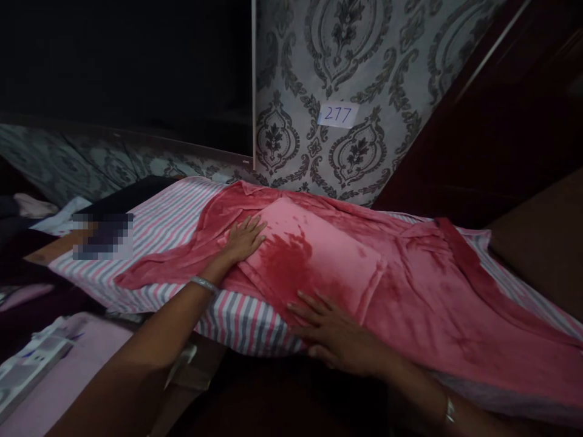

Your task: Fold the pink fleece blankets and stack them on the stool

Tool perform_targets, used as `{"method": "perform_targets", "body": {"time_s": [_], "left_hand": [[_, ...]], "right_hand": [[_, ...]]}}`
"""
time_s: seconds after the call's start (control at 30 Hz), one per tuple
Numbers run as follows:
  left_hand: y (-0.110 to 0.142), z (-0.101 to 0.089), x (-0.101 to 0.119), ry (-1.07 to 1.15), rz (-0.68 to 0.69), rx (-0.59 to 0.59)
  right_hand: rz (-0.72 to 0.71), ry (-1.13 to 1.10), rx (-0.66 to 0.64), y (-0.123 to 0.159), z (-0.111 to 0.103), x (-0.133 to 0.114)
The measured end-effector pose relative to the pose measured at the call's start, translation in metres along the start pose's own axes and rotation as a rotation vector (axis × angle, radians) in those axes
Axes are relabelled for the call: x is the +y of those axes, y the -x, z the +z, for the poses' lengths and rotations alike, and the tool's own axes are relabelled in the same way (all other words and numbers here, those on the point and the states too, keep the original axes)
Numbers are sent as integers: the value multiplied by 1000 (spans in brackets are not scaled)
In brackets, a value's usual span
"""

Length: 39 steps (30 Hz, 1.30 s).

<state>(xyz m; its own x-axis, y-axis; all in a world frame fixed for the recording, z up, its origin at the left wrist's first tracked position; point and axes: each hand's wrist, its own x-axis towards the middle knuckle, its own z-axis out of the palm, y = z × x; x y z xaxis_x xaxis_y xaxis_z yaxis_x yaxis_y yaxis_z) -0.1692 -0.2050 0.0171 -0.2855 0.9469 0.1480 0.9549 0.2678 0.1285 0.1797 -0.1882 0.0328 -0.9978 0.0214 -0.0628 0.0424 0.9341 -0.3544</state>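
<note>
Dim illumination; deep shadow below the striped cloth (250, 321); pale highlight along the dark panel (514, 115); 1 pixelated patch (102, 238), left.

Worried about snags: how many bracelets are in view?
2: the left bracelet sits behind the left hand; the right bracelet sits farther behind the right hand. Any others beyond the frame's edge would be hidden.
</note>
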Motion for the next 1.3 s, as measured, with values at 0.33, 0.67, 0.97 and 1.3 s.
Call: {"method": "perform_targets", "body": {"time_s": [0.33,0.67,0.97,1.3], "left_hand": [[4,-23,35,38,26,45],[85,11,170,254,564,-8],[47,23,117,62,348,55],[8,-4,-4,-15,-13,132]], "right_hand": [[231,-236,518,37,-8,1],[587,23,719,-26,51,33],[651,310,596,-24,64,30],[694,286,579,-26,60,23]]}}
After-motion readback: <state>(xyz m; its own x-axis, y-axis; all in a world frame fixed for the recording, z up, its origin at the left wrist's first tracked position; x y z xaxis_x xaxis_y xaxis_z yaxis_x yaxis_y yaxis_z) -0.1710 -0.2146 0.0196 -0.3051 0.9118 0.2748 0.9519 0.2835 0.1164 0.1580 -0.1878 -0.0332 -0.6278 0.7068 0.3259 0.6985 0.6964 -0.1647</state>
